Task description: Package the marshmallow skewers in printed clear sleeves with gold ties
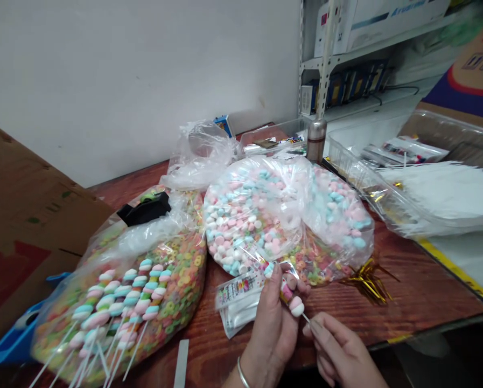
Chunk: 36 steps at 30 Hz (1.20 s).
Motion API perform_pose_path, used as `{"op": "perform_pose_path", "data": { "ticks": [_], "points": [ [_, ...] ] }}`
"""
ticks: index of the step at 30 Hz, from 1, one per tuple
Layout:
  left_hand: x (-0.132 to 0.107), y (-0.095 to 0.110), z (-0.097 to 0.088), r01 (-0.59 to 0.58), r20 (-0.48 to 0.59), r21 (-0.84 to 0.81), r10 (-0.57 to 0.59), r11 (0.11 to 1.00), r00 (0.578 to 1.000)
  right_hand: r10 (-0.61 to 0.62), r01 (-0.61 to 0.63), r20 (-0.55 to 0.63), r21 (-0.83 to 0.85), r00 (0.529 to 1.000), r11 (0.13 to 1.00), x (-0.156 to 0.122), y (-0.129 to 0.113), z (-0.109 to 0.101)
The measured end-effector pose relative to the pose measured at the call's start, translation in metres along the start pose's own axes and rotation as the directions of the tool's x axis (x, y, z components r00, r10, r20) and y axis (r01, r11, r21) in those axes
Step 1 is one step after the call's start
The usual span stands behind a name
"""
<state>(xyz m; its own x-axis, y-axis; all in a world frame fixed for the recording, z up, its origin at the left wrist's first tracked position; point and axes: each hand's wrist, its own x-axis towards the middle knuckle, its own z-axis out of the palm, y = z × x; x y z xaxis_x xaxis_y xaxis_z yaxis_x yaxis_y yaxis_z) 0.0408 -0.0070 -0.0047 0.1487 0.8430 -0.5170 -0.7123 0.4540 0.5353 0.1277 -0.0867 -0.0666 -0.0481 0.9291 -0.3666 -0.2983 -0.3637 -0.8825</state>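
My left hand, with a bangle at its wrist, is closed around a marshmallow candy skewer. Pink, white and yellow pieces show on it, and clear film seems to lie at its upper end. The skewer's white stick is pinched at its lower part between the fingertips of my right hand. Just left of my left hand lie printed clear packets, partly under it. Several striped marshmallow skewers rest on a clear bag of gummy rings at the left. Gold twist ties lie beyond my right hand.
A big clear bag of marshmallows and gummy rings sits mid-table. On the left bag is a black tape dispenser. A metal flask, a clear plastic tray and cardboard boxes stand around, with a shelf behind.
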Motion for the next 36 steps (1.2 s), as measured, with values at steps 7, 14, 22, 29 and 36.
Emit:
{"op": "perform_pose_path", "data": {
  "ticks": [7, 14, 22, 29, 36],
  "points": [
    [-0.013, -0.025, -0.004, -0.022, 0.106, 0.081, 0.013, 0.996, 0.994, -0.288, 0.241, -0.097, -0.337, 0.953, 0.91, 0.015, -0.02, -0.005],
    [0.012, 0.019, -0.001, -0.11, 0.009, -0.087, 0.111, 0.99, 0.994, -0.352, 0.304, 0.004, -0.513, 0.936, 0.803, 0.008, -0.02, -0.008],
    [0.0, -0.017, 0.004, -0.082, 0.07, -0.034, 0.084, 0.996, 0.994, -0.458, 0.364, 0.033, -0.658, 0.888, 0.659, 0.009, -0.008, -0.009],
    [-0.005, -0.032, -0.007, -0.002, 0.029, 0.076, 0.0, 0.997, 1.0, -0.283, 0.241, -0.116, -0.283, 0.952, 0.928, 0.016, -0.018, -0.004],
    [-0.014, -0.028, -0.016, 0.011, 0.146, 0.21, -0.043, 0.978, 0.988, 0.143, -0.142, 0.033, 0.46, 0.989, 0.877, 0.015, -0.026, 0.009]
  ]
}}
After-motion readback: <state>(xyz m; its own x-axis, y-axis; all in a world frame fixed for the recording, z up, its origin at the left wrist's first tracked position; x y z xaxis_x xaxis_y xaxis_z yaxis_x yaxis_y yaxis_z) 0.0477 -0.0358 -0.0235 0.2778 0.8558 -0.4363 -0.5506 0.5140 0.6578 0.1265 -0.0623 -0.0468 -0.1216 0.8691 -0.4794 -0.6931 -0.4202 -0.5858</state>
